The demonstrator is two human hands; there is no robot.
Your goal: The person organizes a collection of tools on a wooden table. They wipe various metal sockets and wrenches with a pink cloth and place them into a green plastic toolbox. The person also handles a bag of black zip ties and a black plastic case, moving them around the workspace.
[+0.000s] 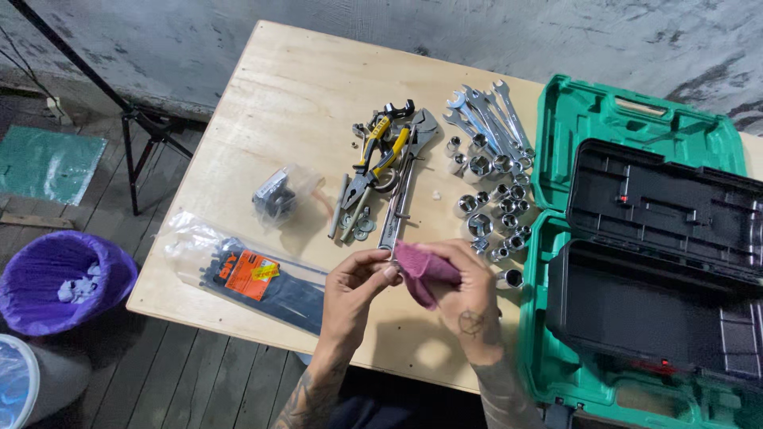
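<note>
Head view, looking down on a pale plywood table (278,103). Left hand (354,290) pinches the lower end of a long steel wrench (395,216), fingers closed on its handle; the wrench runs up and away from the person toward the tool pile. Right hand (465,298) is closed around a folded pink cloth (421,270) and presses it against the same end of the wrench, touching the left fingertips. The step in hand appears to be wiping the wrench clean. A next move would call for a firm hold by the left hand while the cloth slides along the shaft. Just beyond the hands lie yellow-handled pliers (381,151), a fan of open-end spanners (489,115) and a scatter of chrome sockets (493,202). To the right stands an open green tool case (636,119) holding a black inner tray (660,262). To the left lie a bag of black cable ties (254,278) and a small clear bag (282,195). On the floor stands a purple-lined bin (60,278).
</note>
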